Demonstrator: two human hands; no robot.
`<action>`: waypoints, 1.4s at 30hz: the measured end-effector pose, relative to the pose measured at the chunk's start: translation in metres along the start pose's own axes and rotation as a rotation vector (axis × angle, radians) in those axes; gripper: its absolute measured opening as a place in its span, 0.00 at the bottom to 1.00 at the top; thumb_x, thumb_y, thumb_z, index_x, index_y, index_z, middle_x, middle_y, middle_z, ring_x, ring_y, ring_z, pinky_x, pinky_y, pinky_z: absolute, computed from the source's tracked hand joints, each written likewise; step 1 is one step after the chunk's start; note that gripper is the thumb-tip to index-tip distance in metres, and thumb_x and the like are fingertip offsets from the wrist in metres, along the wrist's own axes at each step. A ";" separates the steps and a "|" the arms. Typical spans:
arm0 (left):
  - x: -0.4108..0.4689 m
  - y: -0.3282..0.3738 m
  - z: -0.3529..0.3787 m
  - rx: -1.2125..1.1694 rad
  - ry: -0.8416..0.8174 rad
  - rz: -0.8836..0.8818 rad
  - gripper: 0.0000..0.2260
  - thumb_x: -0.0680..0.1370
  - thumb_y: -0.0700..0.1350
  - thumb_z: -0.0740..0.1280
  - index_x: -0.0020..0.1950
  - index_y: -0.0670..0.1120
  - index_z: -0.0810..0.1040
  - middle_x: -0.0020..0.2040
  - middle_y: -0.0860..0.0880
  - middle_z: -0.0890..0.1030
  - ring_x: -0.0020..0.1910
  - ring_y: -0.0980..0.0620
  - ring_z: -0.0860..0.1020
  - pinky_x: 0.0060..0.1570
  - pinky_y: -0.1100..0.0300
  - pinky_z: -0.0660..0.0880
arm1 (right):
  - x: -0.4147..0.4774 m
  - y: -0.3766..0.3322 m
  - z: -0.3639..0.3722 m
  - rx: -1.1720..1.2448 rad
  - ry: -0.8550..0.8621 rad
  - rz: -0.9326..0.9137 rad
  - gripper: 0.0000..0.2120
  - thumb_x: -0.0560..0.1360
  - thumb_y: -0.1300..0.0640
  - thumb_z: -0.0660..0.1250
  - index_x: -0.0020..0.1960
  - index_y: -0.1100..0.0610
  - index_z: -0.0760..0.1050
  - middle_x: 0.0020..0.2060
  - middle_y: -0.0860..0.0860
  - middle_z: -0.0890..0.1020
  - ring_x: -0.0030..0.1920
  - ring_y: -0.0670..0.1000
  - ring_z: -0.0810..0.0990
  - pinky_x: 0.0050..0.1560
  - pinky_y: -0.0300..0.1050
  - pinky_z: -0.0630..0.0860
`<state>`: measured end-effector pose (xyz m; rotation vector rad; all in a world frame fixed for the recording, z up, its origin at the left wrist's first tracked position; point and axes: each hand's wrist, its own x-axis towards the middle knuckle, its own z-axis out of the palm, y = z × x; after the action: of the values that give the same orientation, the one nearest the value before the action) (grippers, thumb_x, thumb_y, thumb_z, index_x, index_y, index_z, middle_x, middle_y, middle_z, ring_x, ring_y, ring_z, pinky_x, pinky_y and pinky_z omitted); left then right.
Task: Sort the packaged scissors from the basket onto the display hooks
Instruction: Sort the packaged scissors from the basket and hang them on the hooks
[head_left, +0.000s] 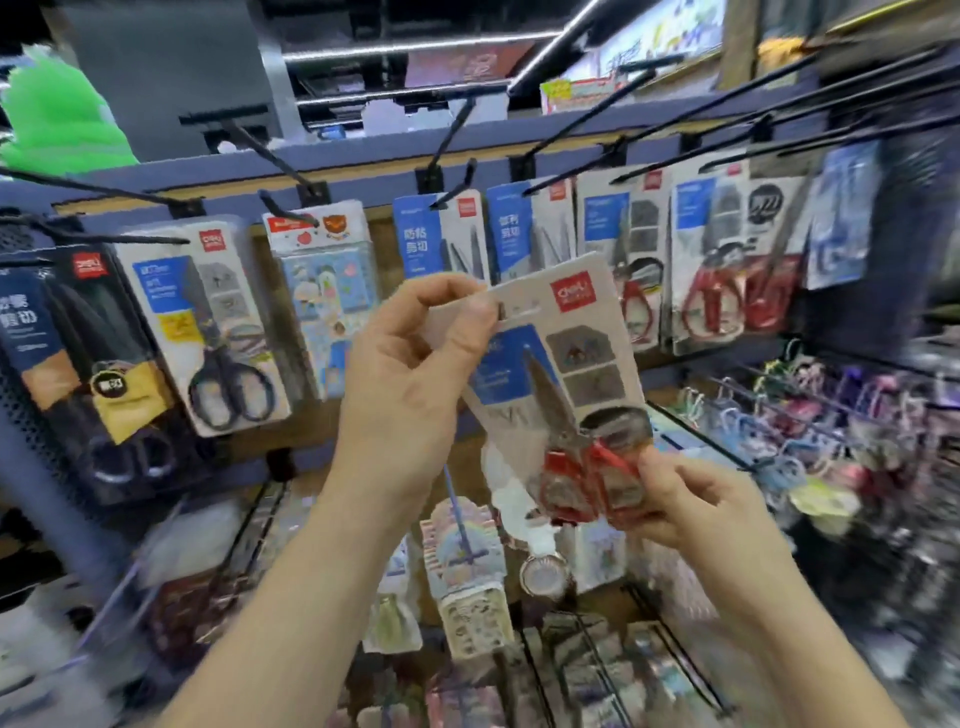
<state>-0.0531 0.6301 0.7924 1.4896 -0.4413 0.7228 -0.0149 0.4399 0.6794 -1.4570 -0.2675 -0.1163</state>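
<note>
Red-handled scissors in a white card pack (563, 374) sit at the centre of the frame, held up in front of a shop display wall and tilted with the top leaning left. The person's left hand (410, 374) pinches the pack's upper left corner between thumb and forefinger, close to the hanging slot. The right hand (696, 499), lower right of centre, grips the bottom of the pack, fingers curled around the red handles.

Behind the pack, black hooks (291, 161) stick out from a blue rail across the upper part of the frame, and each visible one carries packs of scissors. At the far left hangs a dark pack (78, 364). Beside it hangs a white pack with black scissors (208, 322), then a pack with cartoon pictures (327, 291). Behind the left hand's knuckles hang blue-labelled packs (441, 239). At the upper right hang more packs of red-handled scissors (727, 270), like the one being held.

A bright green shape (57, 114) shows in the upper left corner, too blurred to identify. Below the hooks, lower shelves hold small colourful goods (467, 582), also blurred, and trinkets on rods (831, 415) fill the right edge.
</note>
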 end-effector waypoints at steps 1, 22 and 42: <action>0.005 0.001 0.012 0.003 -0.013 0.024 0.04 0.73 0.52 0.70 0.39 0.60 0.82 0.41 0.57 0.82 0.42 0.55 0.82 0.40 0.59 0.80 | -0.002 -0.003 -0.007 0.020 0.024 0.010 0.23 0.70 0.40 0.68 0.44 0.60 0.85 0.42 0.58 0.87 0.46 0.59 0.86 0.53 0.60 0.82; 0.135 -0.027 0.202 0.110 0.042 0.002 0.04 0.79 0.43 0.69 0.45 0.48 0.81 0.46 0.44 0.85 0.47 0.44 0.84 0.49 0.45 0.82 | 0.078 -0.041 -0.119 0.195 0.113 -0.127 0.16 0.74 0.44 0.63 0.41 0.50 0.87 0.36 0.56 0.86 0.34 0.58 0.86 0.27 0.49 0.82; 0.085 -0.111 0.144 0.472 0.095 -0.250 0.31 0.77 0.36 0.70 0.73 0.62 0.68 0.41 0.38 0.83 0.36 0.47 0.76 0.41 0.51 0.78 | 0.152 -0.027 -0.108 0.087 -0.063 0.053 0.22 0.82 0.48 0.61 0.44 0.67 0.79 0.42 0.67 0.81 0.38 0.62 0.85 0.31 0.52 0.83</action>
<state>0.1062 0.5094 0.7766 1.9003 -0.0031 0.7229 0.1369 0.3425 0.7341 -1.3816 -0.2820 -0.0159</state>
